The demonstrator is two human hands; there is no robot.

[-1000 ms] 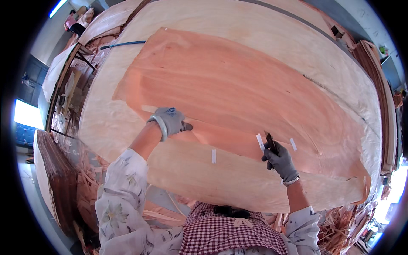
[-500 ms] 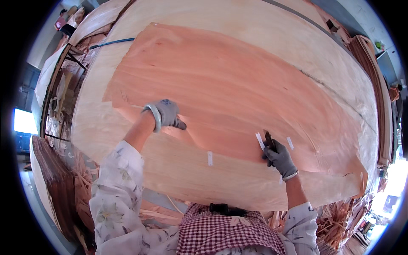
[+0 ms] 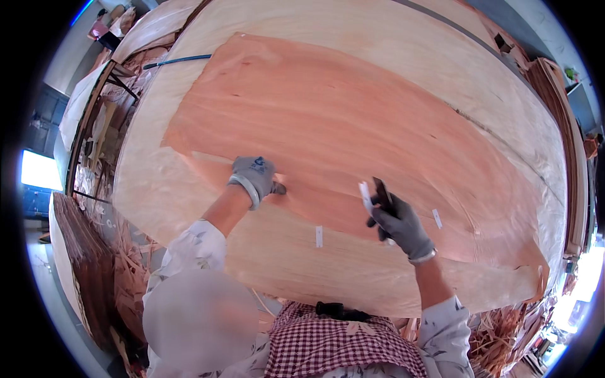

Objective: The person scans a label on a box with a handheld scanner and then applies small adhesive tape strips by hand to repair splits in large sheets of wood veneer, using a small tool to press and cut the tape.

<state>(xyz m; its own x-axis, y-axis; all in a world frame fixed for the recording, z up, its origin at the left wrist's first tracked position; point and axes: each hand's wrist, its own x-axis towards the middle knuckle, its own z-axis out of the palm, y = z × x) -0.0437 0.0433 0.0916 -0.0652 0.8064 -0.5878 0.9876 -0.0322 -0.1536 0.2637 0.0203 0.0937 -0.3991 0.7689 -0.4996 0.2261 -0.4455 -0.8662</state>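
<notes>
A large reddish wood veneer sheet (image 3: 328,107) lies over a pale wood sheet (image 3: 296,271). My left hand (image 3: 254,179), in a grey glove, is closed at the veneer's near edge, with the thumb side pressed against a slightly raised part of it. Farther right, my gloved right hand (image 3: 404,228) is raised over the same edge. It grips a dark, narrow tool (image 3: 382,193), whose exact kind I cannot make out, along with a white tape strip (image 3: 365,194). Two more white strips lie nearby: one (image 3: 319,237) between the hands, another (image 3: 437,218) to the right on the veneer.
A thin blue rod (image 3: 176,61) lies at the far left by the veneer's corner. Stacked veneer (image 3: 88,258) stands at the near left, with scraps (image 3: 504,331) heaped at the near right. Another person (image 3: 104,30) stands at the far left.
My right hand has risen off the veneer's edge and moved slightly left, carrying the tool and white strip. My left hand stays at the edge; the view has shifted a little.
</notes>
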